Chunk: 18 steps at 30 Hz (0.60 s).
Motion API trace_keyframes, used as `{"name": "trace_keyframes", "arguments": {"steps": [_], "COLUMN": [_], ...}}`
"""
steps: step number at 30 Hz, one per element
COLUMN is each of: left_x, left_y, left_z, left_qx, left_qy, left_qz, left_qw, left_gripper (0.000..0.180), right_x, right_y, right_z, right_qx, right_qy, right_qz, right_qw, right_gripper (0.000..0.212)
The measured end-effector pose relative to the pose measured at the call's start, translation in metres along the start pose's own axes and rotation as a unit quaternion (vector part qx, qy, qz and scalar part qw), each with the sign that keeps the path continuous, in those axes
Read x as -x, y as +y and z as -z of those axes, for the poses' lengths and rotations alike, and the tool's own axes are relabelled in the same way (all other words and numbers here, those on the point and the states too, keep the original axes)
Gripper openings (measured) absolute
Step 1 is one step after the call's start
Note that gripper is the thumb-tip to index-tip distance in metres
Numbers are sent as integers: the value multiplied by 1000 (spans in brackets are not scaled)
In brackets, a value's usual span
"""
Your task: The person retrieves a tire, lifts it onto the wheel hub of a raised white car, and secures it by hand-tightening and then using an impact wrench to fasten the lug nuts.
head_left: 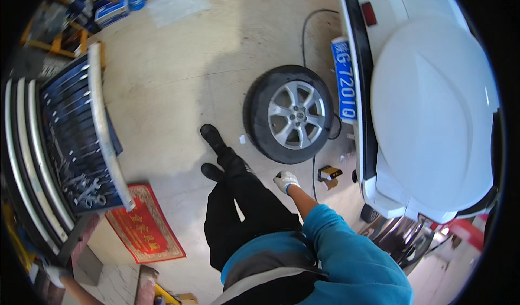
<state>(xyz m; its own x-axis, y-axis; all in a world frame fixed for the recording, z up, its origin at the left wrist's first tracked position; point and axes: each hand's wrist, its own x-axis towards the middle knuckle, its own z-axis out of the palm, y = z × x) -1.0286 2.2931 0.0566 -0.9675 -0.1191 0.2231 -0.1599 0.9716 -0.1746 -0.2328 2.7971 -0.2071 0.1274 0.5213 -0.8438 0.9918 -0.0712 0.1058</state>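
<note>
My right hand (285, 181), in a white glove with a blue cuff, hangs low in front of me, fingers curled. A small dark bit shows at its top, but whether it is gripped is unclear. The hand is just below a loose car wheel (290, 114) with a silver alloy rim, lying on the concrete floor. My legs in black trousers (241, 197) and black shoes stand left of the wheel. At the lower left edge, a white-gloved hand (52, 275) on a bare forearm, probably my left, is by the tool cart's corner; its grip is hidden.
A white car's rear (433, 115) with a blue licence plate (345, 80) fills the right. An open tool cart drawer (76, 126) holding several wrenches stands on the left. A red mat (143, 229), a small open box (328, 175) and a black hose (306, 31) lie on the floor.
</note>
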Motion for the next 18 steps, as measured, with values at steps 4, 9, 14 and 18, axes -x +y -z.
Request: {"name": "trace_keyframes", "arguments": {"steps": [4,9,14,18], "left_x": [190,384,335,304], "left_y": [107,251,239,256], "left_z": [46,-48,-154,-149], "left_qx": [205,102,-49,-181], "left_qy": [184,49,22,30], "left_qz": [125,-567,-608,-629], "left_qw": [953,816,792,755], "left_gripper": [45,34,35,33], "right_x": [-44,-120,-256,-362], "right_y": [91,133,111,118], "right_z": [-49,-68,-54,-67], "right_qx": [-49,-70,-166,-332], "right_qy": [14,-2,78,247], "right_qz": [-32,-75,-53,-84], "right_qw": [998,995,982,906], "right_gripper": [42,51,72,77]}}
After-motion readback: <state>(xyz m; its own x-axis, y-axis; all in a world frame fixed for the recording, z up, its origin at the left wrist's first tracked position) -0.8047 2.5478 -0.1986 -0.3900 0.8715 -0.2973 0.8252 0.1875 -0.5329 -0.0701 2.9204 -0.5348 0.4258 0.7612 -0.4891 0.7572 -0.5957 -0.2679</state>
